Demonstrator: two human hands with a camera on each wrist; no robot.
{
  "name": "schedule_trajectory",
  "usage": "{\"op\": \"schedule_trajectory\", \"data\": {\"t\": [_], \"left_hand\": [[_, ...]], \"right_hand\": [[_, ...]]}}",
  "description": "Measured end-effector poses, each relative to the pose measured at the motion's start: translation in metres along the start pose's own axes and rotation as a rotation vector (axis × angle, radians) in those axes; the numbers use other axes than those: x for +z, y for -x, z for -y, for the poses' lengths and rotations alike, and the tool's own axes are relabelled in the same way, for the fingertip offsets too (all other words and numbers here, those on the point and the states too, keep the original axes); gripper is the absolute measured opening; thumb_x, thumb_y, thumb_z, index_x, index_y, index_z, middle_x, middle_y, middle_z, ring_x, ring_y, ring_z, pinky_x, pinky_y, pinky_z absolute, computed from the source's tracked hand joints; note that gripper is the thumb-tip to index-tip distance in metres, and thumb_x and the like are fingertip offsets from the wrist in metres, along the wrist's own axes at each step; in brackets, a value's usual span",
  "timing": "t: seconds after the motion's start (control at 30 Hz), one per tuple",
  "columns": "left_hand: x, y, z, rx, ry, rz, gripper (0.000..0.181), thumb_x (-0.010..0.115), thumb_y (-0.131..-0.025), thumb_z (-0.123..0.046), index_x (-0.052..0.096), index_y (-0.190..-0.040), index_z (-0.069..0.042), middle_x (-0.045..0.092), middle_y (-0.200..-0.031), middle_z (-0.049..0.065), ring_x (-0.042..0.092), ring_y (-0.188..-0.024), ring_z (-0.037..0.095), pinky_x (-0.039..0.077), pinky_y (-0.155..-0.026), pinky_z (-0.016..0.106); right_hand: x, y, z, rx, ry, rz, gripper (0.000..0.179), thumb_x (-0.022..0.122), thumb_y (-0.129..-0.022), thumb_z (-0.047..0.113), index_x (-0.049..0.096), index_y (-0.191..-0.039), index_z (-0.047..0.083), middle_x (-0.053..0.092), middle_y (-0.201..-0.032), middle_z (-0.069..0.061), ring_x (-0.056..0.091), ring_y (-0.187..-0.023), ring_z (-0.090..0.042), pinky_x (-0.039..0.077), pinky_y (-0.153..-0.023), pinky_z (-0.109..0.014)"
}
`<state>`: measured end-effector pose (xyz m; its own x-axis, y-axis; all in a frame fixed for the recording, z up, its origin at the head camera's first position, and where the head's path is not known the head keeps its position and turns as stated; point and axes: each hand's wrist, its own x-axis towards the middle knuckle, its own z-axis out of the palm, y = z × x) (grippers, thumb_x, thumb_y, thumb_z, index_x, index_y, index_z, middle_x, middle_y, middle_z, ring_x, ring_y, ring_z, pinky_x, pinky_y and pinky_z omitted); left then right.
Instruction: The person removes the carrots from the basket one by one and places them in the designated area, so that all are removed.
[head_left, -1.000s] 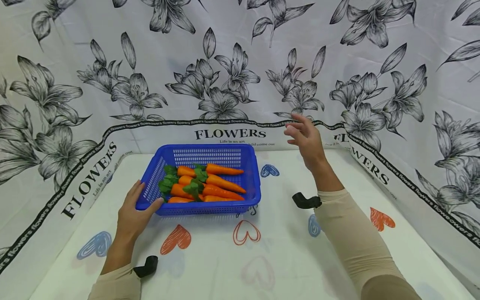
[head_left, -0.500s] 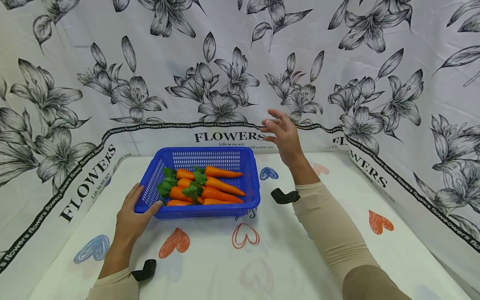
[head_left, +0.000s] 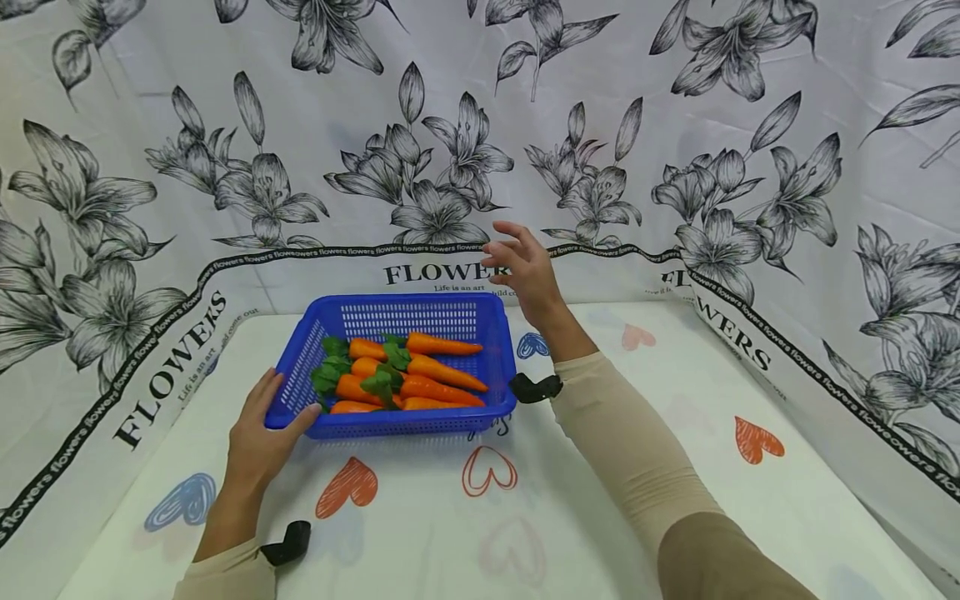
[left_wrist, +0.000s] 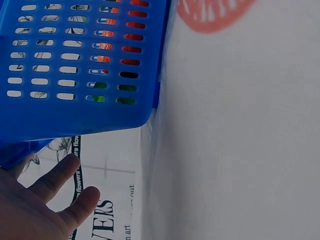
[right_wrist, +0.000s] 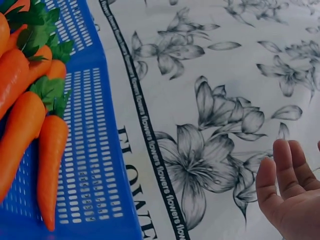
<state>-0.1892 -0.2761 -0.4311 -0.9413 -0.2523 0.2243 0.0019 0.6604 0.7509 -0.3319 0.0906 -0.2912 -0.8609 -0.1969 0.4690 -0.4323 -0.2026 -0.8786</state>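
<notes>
A blue perforated plastic basket (head_left: 405, 423) holds several orange carrots (head_left: 442, 392) with green leafy tops, laid in two columns. My left hand (head_left: 261, 437) is at the basket's front left corner, its thumb by the front rim and the fingers along the left side. In the left wrist view, the fingers (left_wrist: 55, 179) are extended and spread beside the basket corner. My right hand (head_left: 528, 279) is raised above the basket's back right corner, nothing in it. The right wrist view shows its fingers (right_wrist: 287, 170) loosely bent, apart from the basket and carrots.
The basket stands on a white cloth (head_left: 420, 533) printed with red and blue hearts. Behind and at the sides hangs a white curtain (head_left: 360, 108) with black lily drawings. A black camera mount (head_left: 536, 387) sits on the right wrist, another on the left.
My right hand has moved left from beside the basket to over its back right corner. The left hand has stayed at the front left corner; basket and carrots have not moved.
</notes>
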Motion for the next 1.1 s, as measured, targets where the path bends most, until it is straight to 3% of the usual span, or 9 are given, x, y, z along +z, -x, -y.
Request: {"op": "schedule_trajectory", "data": {"t": [0.23,0.5,0.7,0.9,1.1], "left_hand": [[0.000,0.000,0.000,0.004,-0.008,-0.017,0.084,0.066,-0.088,-0.045,0.024,-0.154,-0.014,0.013,-0.160,0.006,0.016,-0.141,0.042,0.024,-0.101,0.069],[0.001,0.003,0.000,0.004,-0.012,-0.014,0.084,0.065,-0.088,-0.046,0.024,-0.154,-0.014,0.013,-0.160,0.007,0.015,-0.141,0.042,0.024,-0.101,0.070],[0.002,0.002,0.002,0.015,-0.008,-0.019,0.084,0.066,-0.088,-0.045,0.025,-0.154,-0.013,0.014,-0.160,0.007,0.016,-0.141,0.042,0.023,-0.102,0.069],[0.002,0.002,0.006,0.024,-0.009,-0.026,0.084,0.065,-0.088,-0.047,0.025,-0.154,-0.014,0.014,-0.160,0.007,0.017,-0.140,0.043,0.024,-0.101,0.069],[0.000,0.001,0.006,0.026,-0.007,-0.032,0.084,0.065,-0.088,-0.047,0.026,-0.154,-0.014,0.014,-0.160,0.007,0.017,-0.140,0.043,0.024,-0.101,0.070]], "right_hand": [[0.016,-0.009,-0.008,0.033,-0.032,0.014,0.048,0.060,-0.095,0.022,0.046,-0.139,0.009,0.054,-0.123,-0.027,0.059,-0.101,-0.034,0.051,-0.083,-0.048],[0.025,-0.013,-0.026,0.120,-0.070,0.016,0.047,0.060,-0.095,0.021,0.048,-0.139,0.010,0.059,-0.117,-0.019,0.058,-0.103,-0.038,0.049,-0.086,-0.054],[0.028,-0.017,-0.040,0.177,-0.078,0.007,0.044,0.062,-0.095,0.021,0.051,-0.137,0.014,0.058,-0.120,-0.023,0.058,-0.106,-0.040,0.052,-0.085,-0.047],[0.033,-0.016,-0.052,0.226,-0.027,-0.008,0.043,0.064,-0.094,0.023,0.053,-0.135,0.014,0.061,-0.117,-0.016,0.059,-0.106,-0.038,0.051,-0.086,-0.048],[0.037,-0.017,-0.066,0.287,-0.002,0.018,0.041,0.063,-0.095,0.022,0.054,-0.132,0.007,0.060,-0.120,-0.021,0.057,-0.109,-0.040,0.047,-0.091,-0.055]]}}
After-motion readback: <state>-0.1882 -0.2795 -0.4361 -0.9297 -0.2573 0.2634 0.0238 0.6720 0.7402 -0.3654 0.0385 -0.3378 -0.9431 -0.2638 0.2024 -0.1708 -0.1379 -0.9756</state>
